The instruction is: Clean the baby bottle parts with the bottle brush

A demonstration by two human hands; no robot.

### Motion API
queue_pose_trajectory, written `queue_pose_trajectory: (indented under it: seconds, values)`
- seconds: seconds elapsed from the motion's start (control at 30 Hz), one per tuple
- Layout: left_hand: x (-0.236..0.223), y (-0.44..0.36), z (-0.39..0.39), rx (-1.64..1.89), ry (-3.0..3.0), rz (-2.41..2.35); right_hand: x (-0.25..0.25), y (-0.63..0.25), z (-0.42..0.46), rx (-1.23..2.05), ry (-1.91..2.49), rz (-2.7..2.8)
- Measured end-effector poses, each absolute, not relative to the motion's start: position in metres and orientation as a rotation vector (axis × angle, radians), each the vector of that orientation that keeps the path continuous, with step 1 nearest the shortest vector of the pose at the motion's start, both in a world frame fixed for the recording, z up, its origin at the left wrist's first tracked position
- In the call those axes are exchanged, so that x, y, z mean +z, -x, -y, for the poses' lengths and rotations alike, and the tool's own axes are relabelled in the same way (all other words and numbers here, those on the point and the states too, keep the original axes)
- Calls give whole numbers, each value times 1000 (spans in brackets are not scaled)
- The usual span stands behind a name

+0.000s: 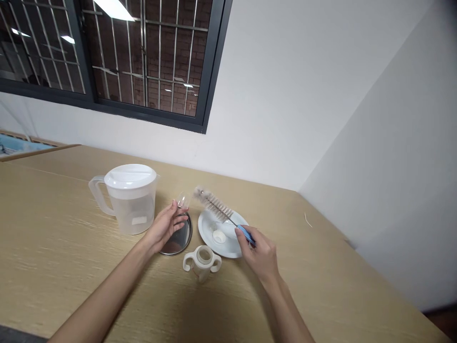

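Nearest on the counter (107, 286) stands one bottle (202, 270), upright, its open mouth facing up, with two handles curling out from its sides, one left and one right; neither hand touches it.

Just beyond, to the right, the right hand (262, 251) has its fingers clamped on the blue handle of the one brush (214, 206). The brush is held in the air above the bowl. Its long axis runs aslant, from the handle, low and near at the right, up and away to the left; the bristled end points away from the person and leftward, towards the left hand.

The left hand (167, 229) pinches one clear cap (183, 200) between thumb and fingers, the other fingers spread loosely apart. The cap is near the bristle tip, a little to its left; which way its opening faces I cannot tell.

Under the left hand lies one round metal tray (178, 242). To its right sits one white bowl (232, 245), with one small white ring (219, 237) inside.

Beyond the tray and to the left stands one lidded jug (135, 207), upright, its single handle turned left. Far right on the counter lies one pale strand (307, 220).

Behind rises the white wall (278, 95), with one barred window (150, 57) at the left.
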State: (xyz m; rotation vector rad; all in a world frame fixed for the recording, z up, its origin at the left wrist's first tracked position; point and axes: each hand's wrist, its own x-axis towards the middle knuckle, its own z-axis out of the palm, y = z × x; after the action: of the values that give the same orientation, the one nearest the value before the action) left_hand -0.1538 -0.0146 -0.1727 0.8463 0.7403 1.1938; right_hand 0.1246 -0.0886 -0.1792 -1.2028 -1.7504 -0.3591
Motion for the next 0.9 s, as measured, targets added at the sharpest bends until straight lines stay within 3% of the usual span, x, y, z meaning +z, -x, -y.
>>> queue_pose_trajectory:
  seconds: [0.9]
  values:
    - [-180,155,17,1277,-1124,-874,-179,-125,87,-336,1259,1786]
